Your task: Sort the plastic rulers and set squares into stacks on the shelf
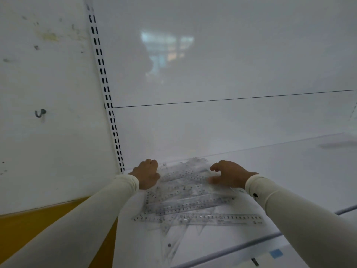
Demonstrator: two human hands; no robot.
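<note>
Sorting barely begun: no stacks visible.
Clear rulers and set squares (185, 198) jumbled on shelf (289, 171), left end; left hand (147, 174) curled shut on pile's far-left edge, right hand (228, 176) open, thumb touching.

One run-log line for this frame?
stage: sorting not begun | left hand: on pile | right hand: open over pile | shelf: no stacks

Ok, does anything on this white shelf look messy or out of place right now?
Yes. The clear plastic rulers and set squares lie in one jumbled heap on the white shelf, crossing at different angles, with no separate stacks. The left hand and right hand sit at the heap's far end.
</note>
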